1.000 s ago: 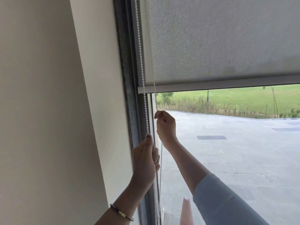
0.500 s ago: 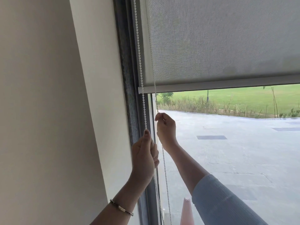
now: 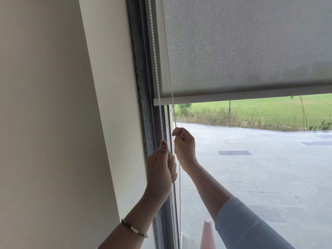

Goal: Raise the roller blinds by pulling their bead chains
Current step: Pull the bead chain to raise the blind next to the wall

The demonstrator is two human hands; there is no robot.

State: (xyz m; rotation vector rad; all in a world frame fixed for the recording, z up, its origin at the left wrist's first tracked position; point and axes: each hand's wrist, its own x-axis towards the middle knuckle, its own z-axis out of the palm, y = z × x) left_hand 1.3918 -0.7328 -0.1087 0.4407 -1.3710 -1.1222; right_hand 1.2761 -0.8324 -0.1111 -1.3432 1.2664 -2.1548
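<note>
My left hand (image 3: 159,169) climbed the outer bead chain (image 3: 156,69), fingers pinched shut; my right hand (image 3: 184,144), gripping the inner strand, dropped below the roller blind (image 3: 242,47) bottom rail (image 3: 233,98). Rail unmoved, blind half raised.

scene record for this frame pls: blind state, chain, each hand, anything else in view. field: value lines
blind: grey roller blind, partly raised, bottom bar above open glass
chain: white bead chain, two strands at the blind's left edge
left hand: left hand pinching the left strand, lower
right hand: right hand pinching the right strand, higher
wrist: bracelet on left wrist
outside: orange cone, paving, grass
</note>
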